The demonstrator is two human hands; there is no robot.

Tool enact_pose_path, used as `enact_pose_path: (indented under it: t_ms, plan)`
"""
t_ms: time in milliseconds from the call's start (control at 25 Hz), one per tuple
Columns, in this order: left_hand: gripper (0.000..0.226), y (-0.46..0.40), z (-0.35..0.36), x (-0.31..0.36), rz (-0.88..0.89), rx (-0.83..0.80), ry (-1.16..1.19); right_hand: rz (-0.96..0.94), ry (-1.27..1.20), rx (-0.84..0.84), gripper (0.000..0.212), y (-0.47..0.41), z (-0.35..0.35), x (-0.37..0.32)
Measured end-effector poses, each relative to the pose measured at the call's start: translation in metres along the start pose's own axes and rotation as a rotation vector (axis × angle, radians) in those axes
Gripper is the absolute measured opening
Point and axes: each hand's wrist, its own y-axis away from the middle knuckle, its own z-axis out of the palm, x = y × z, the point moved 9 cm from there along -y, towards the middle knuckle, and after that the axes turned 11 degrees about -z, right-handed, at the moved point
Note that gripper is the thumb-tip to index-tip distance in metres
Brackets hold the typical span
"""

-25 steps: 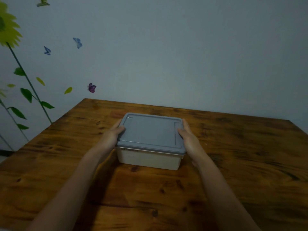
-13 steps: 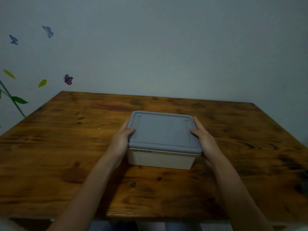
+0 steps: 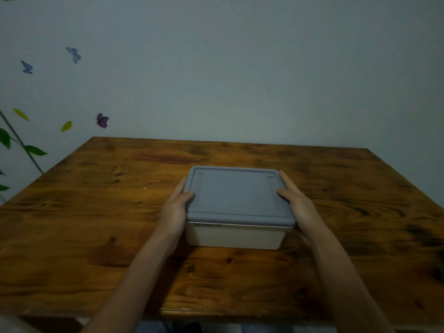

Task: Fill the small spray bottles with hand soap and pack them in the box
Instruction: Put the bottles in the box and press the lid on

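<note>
A cream plastic box [image 3: 234, 235] with a grey lid [image 3: 236, 195] closed on it stands in the middle of the wooden table [image 3: 84, 212]. My left hand [image 3: 176, 209] grips its left side, thumb on the lid's edge and fingers along the side. On the right side, my right hand [image 3: 298, 203] holds it the same way. The lid hides what is inside. No spray bottles or soap are in view.
The table's near edge [image 3: 216, 313] runs across the bottom of the view, and its far edge meets a pale wall. Butterfly [image 3: 102, 120] and leaf stickers mark the wall at the left.
Both hands keep the same hold on the box. The view has swung and pulled back, so the table's near edge now shows and the box sits nearer the centre.
</note>
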Motion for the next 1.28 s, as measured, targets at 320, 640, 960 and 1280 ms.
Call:
enact_pose_path:
  t_ms: [320,640,960,1280]
  plan:
    - [0.057,-0.007,-0.017,-0.021,-0.033,0.094,0.236,0.125,-0.341,0.276,0.049,0.007,-0.014,0.033]
    - [0.062,-0.015,-0.005,-0.017,-0.142,-0.048,0.284,0.177,-0.476,0.197,0.038,0.009,-0.003,0.036]
    - [0.049,-0.017,-0.007,-0.002,-0.099,-0.058,0.186,0.042,-0.294,0.133,0.042,0.001,-0.007,0.012]
    - [0.033,-0.03,-0.003,0.008,-0.122,-0.076,0.149,0.086,-0.195,0.119,0.04,-0.007,-0.01,0.011]
